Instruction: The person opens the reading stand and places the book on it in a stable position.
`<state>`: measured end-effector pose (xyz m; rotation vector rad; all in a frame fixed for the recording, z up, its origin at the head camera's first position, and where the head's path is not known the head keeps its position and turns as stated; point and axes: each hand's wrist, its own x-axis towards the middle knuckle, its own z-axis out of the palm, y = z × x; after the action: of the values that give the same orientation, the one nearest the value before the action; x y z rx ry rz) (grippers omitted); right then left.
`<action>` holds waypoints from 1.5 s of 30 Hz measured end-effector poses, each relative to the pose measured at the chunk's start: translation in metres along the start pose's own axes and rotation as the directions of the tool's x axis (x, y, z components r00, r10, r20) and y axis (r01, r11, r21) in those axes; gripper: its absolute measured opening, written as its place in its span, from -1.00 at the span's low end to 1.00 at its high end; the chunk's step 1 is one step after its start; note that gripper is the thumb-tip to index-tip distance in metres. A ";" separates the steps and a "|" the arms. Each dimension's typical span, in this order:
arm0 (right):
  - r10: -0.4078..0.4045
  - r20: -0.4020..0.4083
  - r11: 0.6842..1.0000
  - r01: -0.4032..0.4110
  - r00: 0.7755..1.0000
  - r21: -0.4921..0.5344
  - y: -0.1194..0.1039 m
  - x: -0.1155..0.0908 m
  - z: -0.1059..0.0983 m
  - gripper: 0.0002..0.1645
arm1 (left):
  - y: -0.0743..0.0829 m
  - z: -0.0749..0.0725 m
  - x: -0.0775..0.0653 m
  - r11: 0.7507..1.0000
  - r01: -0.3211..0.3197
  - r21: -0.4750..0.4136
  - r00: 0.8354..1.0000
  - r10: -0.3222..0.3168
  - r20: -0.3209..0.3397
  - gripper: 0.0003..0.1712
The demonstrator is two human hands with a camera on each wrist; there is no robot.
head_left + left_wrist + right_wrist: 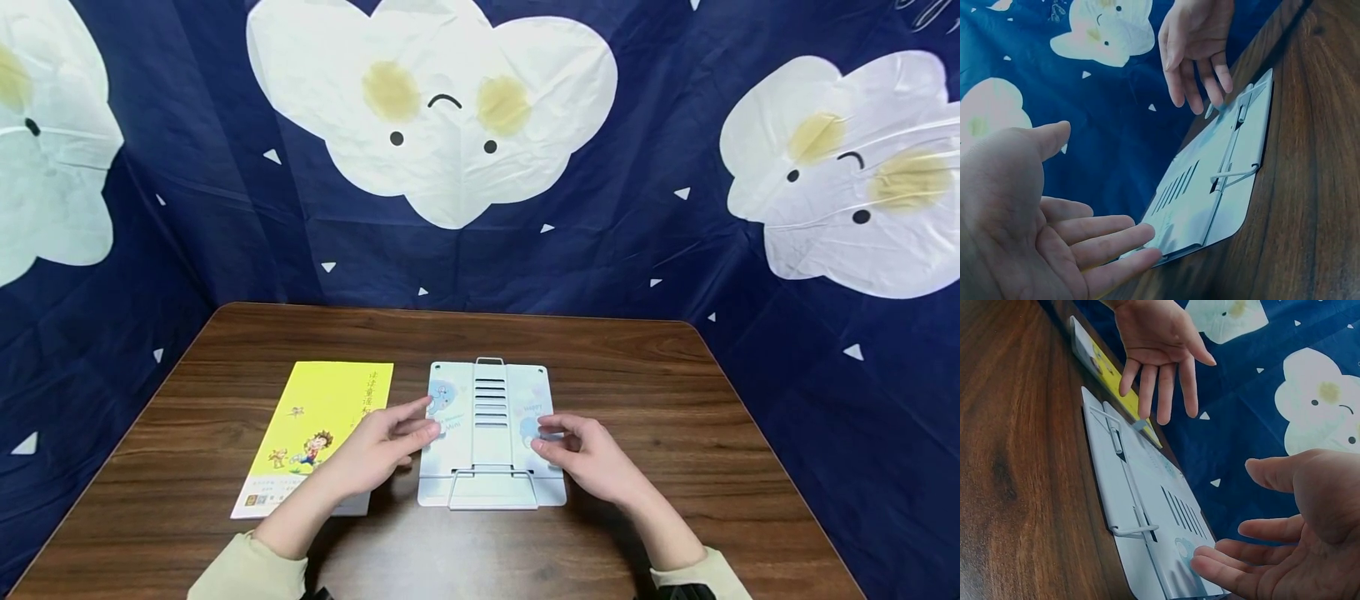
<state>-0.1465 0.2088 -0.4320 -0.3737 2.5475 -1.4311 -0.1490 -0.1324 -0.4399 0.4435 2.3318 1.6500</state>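
Observation:
A pale blue-white folding book stand (491,450) lies flat on the brown table, its slotted middle strip and wire page holder facing up. At its left edge is my left hand (382,446), fingers loosely extended with fingertips right at the rim. My right hand (596,462) is at the opposite edge, thumb and fingers apart over the printed surface. Both wrist views show the palms facing each other across the stand (1210,181), with nothing between the fingers of the left hand (1054,231) or the right hand (1291,537).
A yellow book (322,408) with a cartoon child on its cover lies left of the stand, partly behind my left forearm. The wooden table (637,367) meets a dark blue curtain (645,250) with cloud prints along its back and sides.

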 end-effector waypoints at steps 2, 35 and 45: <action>0.002 0.005 1.000 -0.002 1.000 0.004 0.000 0.000 0.002 -0.38 | 0.000 0.001 -0.001 1.000 0.010 -0.008 1.000 -0.010 0.000 -0.18; 0.049 0.121 0.986 -0.068 0.991 0.155 0.006 0.001 0.011 -0.61 | -0.007 0.025 0.005 0.986 0.118 -0.116 0.991 -0.110 0.070 -0.43; 0.067 0.135 0.986 -0.087 0.989 0.142 0.009 0.001 0.014 -0.67 | -0.007 0.029 0.005 0.984 0.128 -0.120 0.988 -0.117 0.099 -0.52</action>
<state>-0.1445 0.2017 -0.4474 -0.3287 2.3119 -1.5038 -0.1437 -0.1071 -0.4563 0.3352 2.1298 1.6699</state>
